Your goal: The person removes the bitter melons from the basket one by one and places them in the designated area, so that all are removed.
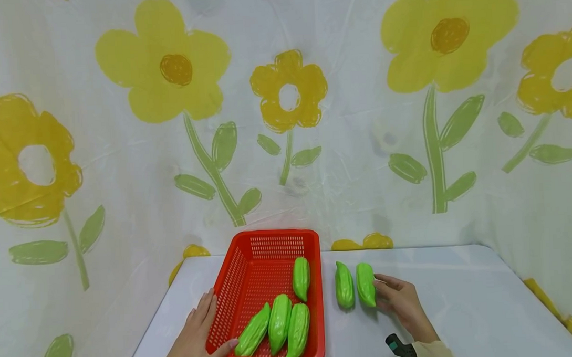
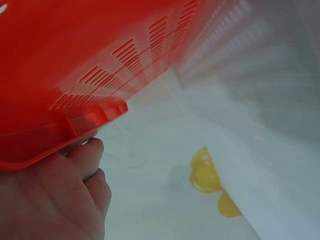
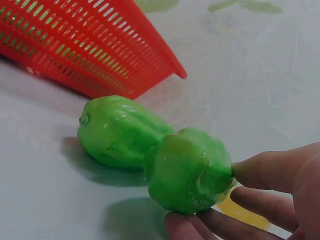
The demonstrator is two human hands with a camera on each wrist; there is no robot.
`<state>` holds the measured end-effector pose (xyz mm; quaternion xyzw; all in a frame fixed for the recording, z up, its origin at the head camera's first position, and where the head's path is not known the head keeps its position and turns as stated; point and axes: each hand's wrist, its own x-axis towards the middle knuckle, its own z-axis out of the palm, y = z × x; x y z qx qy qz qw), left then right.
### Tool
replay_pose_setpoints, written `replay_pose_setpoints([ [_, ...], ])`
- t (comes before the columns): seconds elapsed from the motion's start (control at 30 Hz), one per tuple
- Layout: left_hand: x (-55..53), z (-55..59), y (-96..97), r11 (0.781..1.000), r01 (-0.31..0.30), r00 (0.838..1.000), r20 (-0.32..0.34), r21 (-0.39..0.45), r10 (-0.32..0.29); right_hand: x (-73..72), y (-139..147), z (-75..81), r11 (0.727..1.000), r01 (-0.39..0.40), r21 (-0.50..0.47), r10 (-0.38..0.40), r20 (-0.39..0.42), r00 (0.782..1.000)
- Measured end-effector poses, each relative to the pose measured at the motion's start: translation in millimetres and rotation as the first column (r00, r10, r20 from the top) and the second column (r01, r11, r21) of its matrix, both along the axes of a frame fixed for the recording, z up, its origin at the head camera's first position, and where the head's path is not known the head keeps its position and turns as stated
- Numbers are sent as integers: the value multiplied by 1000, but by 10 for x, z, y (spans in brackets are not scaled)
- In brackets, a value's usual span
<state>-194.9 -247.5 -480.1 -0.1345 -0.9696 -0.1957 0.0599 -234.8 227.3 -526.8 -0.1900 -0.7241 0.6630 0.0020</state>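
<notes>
My right hand [image 1: 399, 300] pinches a green bitter melon [image 1: 366, 285] between thumb and fingers at the right of the basket. In the right wrist view the thumb lies on one side of this bitter melon [image 3: 190, 170] and fingertips [image 3: 185, 227] reach beneath it. A second bitter melon [image 1: 344, 285] lies just left of it on the table. My left hand [image 1: 197, 334] holds the near left corner of a red plastic basket [image 1: 258, 274], thumb over the rim, fingers along the outside. Several bitter melons [image 1: 280, 323] lie inside, most at its near end.
The basket stands on a white table [image 1: 441, 283], its slotted wall [image 3: 90, 45] close to the loose bitter melon. A white curtain [image 1: 351, 144] with yellow flowers hangs behind the table and at its sides. A black strap piece [image 1: 399, 347] sits by the right sleeve.
</notes>
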Motion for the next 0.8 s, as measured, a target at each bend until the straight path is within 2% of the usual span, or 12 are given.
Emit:
replay_pose_setpoints([
  [0.17,-13,45,7,999,-20,997,70,-38,23,17,1,-22,1000,-1,23,0,13,1000],
  [0.3,-12,64,16,999,-28,995,93,-46,32,31,-9,15,999,8,46,-9,20,1000],
  [0.63,12,36,17,999,-32,997,64,-7,33,14,-27,51,996,0,92,-2,27,1000],
  [0.8,3,36,22,999,-30,999,35,-32,31,-15,-14,25,995,4,104,-7,32,999],
])
